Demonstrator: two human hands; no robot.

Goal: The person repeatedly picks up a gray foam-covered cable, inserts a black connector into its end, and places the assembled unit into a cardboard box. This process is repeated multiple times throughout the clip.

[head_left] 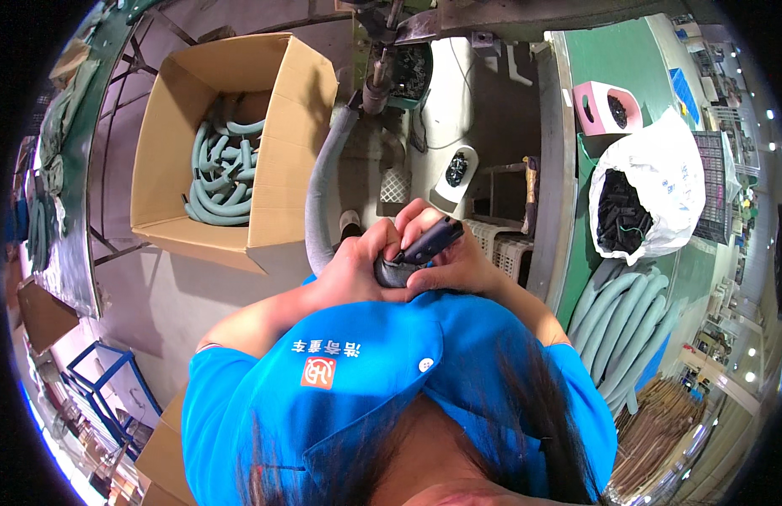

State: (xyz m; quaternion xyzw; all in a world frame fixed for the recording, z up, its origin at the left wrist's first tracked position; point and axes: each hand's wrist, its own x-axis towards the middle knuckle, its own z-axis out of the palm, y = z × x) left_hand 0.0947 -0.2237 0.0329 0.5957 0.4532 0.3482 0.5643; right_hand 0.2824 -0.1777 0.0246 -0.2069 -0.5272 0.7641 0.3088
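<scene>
Close in front of my chest, both hands are closed around the end of a grey foam-covered tube (326, 169). The tube bends up from behind my left hand (355, 268) to the machine's metal clamp (376, 88). My left fingers wrap the tube end, with the thumb side near its rim. A long black plastic piece (430, 241) lies tilted against that end, up and to the right. My right hand (465, 263) grips this piece, its thumb along the lower side. Where the piece meets the tube is partly hidden by fingers.
A cardboard box (292, 143) with several grey-green curved tubes (218, 190) stands left. On the right, a green bench (606, 55) carries a pink bin (596, 114), a white sack (661, 177) of black parts and long grey-green tubes (614, 325). A white scoop-shaped bin (446, 194) holds small black parts ahead.
</scene>
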